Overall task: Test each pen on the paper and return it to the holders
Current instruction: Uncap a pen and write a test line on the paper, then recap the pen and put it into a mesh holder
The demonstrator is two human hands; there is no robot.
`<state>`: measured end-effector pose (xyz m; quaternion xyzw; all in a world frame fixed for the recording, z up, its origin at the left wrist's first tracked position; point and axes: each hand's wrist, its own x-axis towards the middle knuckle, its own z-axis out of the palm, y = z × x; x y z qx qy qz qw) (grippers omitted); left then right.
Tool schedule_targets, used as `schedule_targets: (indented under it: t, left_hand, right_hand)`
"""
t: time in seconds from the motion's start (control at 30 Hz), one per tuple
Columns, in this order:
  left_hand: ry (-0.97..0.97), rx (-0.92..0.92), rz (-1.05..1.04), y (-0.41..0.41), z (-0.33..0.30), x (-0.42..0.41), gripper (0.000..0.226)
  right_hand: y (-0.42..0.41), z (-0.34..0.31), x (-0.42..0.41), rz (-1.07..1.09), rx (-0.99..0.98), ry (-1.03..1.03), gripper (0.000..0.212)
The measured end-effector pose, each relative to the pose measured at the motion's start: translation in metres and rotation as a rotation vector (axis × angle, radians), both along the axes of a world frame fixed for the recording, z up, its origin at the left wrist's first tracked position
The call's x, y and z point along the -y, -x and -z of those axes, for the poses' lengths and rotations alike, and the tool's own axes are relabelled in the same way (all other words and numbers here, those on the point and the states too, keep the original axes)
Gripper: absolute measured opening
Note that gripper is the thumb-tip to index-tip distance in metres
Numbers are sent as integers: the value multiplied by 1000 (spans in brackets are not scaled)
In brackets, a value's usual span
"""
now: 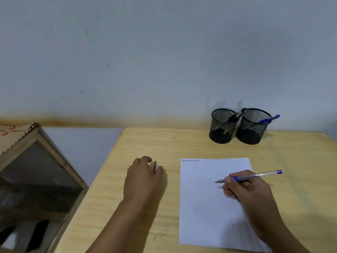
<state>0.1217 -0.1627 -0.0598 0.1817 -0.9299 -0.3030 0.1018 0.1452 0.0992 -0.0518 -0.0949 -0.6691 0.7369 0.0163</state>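
A pale wooden surface (142,143) carries a white paper (206,212) with a line of scribbles at its top, and two black mesh holders (221,132) touching side by side near the wall.

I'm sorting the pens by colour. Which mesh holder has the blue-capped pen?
The right-hand holder: a blue-capped pen leans over its right rim. The left holder holds a dark pen.

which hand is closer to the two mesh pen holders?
Right. The right hand holds a pen over the paper, almost directly below the mesh holders in the view. The left hand rests on the table off the paper's left edge, farther away.
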Motion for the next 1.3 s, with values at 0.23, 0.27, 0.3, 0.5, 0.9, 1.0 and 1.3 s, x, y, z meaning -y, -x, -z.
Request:
schedule_targets:
  t: [0.23,0.27,0.3,0.5,0.9,1.0,1.3]
  left_hand:
    - [78,6,7,5,3,1,12]
    - [64,-11,19,3,3,-1,11]
    - [37,-34,42,1,2,-3,9]
    - [-254,-120,171,-29,-20,-39,6]
    - [-465,-99,333,-63,-28,-74,10]
    - [-463,-89,337,-65,-28,-77,11]
    - [-429,-89,397,-67,-33,-87,12]
  right_hand:
    - [-25,2,-2,-21,-1,5,4]
    - [-27,2,-2,-19,0,10,4]
    - [-28,1,-2,-16,-1,14,5]
    - [-28,-15,-2,-10,-38,3,5]
    - [-31,-34,9,-59,-89,-119,11]
    - [-33,-32,8,-62,-74,-143,9]
    - [-40,-25,8,-102,11,-177,9]
